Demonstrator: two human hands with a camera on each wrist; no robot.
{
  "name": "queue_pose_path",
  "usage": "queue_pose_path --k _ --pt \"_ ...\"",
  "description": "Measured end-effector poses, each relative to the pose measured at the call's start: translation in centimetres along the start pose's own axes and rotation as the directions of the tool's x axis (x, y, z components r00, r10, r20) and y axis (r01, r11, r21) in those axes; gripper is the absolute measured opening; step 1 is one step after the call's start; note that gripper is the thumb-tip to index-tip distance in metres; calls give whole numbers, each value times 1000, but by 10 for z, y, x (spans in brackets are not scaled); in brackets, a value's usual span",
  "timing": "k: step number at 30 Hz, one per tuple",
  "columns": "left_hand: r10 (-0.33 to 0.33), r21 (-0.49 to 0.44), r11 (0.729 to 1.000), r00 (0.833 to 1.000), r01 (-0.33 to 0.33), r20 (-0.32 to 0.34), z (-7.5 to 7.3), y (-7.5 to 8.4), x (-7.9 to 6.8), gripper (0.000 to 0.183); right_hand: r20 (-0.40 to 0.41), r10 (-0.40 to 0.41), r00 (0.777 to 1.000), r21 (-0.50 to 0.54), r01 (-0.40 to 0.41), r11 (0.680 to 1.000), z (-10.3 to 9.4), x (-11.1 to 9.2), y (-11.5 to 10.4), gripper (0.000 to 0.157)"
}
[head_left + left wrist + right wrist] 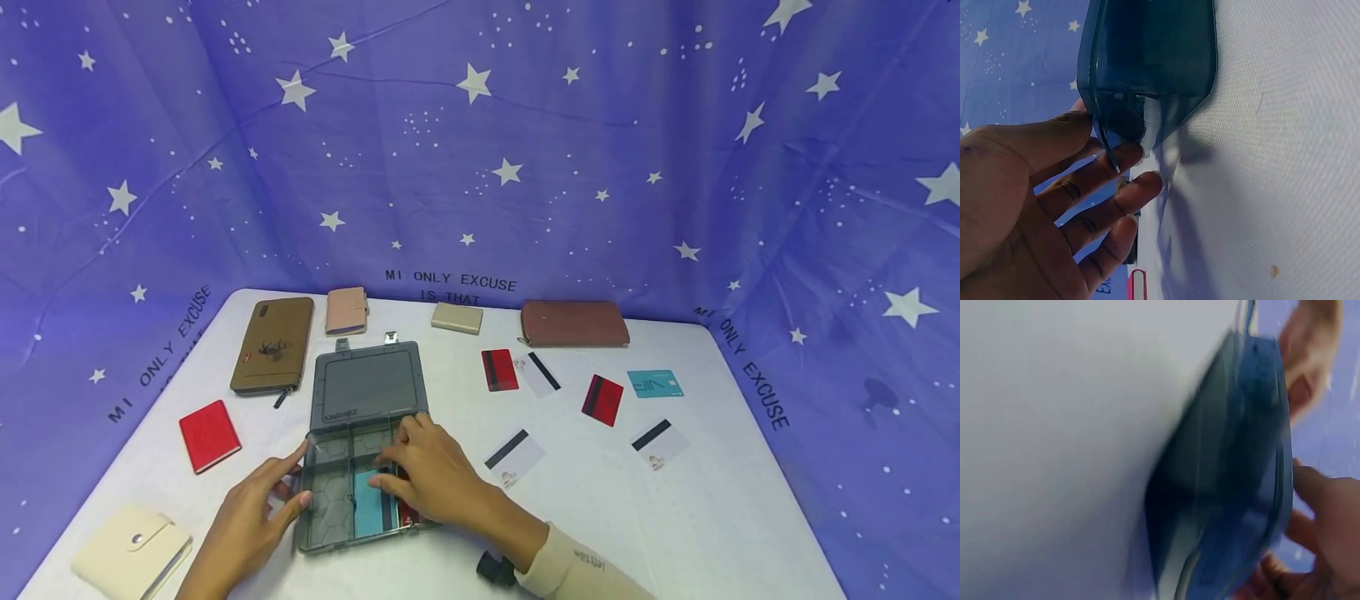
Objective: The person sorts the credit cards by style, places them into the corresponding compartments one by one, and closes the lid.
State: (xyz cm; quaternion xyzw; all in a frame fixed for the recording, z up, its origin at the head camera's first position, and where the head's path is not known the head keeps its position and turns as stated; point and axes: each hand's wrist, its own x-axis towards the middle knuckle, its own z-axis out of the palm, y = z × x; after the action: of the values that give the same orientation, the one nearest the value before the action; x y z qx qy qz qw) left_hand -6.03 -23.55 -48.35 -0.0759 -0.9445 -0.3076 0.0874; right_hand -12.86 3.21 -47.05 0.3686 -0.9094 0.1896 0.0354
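A smoky transparent divided plastic box lies on the white table with its lid folded back. My left hand holds its left side; in the left wrist view the thumb and index finger meet the rim of the box. Over the right-hand compartments reaches my right hand, thumb and index finger apart above a teal card with a dark stripe. A red card shows partly beneath this hand. The right wrist view is blurred, showing the box and my right hand beside it.
Right of the box lie red cards, white striped cards and a turquoise card. Along the back are a brown wallet, pink holder, gold case and maroon wallet. A red notebook and cream holder lie left.
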Motion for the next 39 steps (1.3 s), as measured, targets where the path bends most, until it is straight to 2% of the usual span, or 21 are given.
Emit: queue_pose_path --k 2,5,9,12,16,19,23,27,32,35,39 --pt "5 0 1000 1000 -5 -7 1 -1 0 67 -26 42 999 120 -39 992 -6 4 11 36" --pt "6 0 1000 1000 -6 -6 2 -2 0 67 -55 121 991 263 -102 959 -15 12 37 33" --pt "5 -1 1000 1000 -5 -4 2 -3 -1 67 -78 243 967 371 -198 907 -26 20 82 38" --pt "1 -2 1000 1000 -1 0 1 -3 -1 66 -78 341 937 352 -294 889 -34 23 116 47" --pt "-8 -1 1000 1000 8 11 1 -3 -1 66 -62 433 899 240 -408 881 -44 22 154 58" --pt "-4 -3 1000 1000 4 9 1 -3 -1 66 -43 498 866 174 -485 857 -48 19 172 64" --pt "11 -5 1000 1000 -11 -3 2 -3 -2 66 -10 565 825 125 -560 819 -49 15 184 68" --pt "8 -4 1000 1000 -8 -2 1 -2 -1 67 14 570 822 136 -566 813 -47 16 186 69" --pt "-3 -6 1000 1000 3 8 0 -1 0 67 36 534 845 178 -532 828 -43 19 180 68" --pt "9 -5 1000 1000 -9 -3 1 -1 0 67 8 496 868 229 -485 844 -43 20 171 60" --pt "14 3 1000 1000 -14 -7 0 -3 0 67 -20 465 885 307 -438 845 -46 21 151 39"
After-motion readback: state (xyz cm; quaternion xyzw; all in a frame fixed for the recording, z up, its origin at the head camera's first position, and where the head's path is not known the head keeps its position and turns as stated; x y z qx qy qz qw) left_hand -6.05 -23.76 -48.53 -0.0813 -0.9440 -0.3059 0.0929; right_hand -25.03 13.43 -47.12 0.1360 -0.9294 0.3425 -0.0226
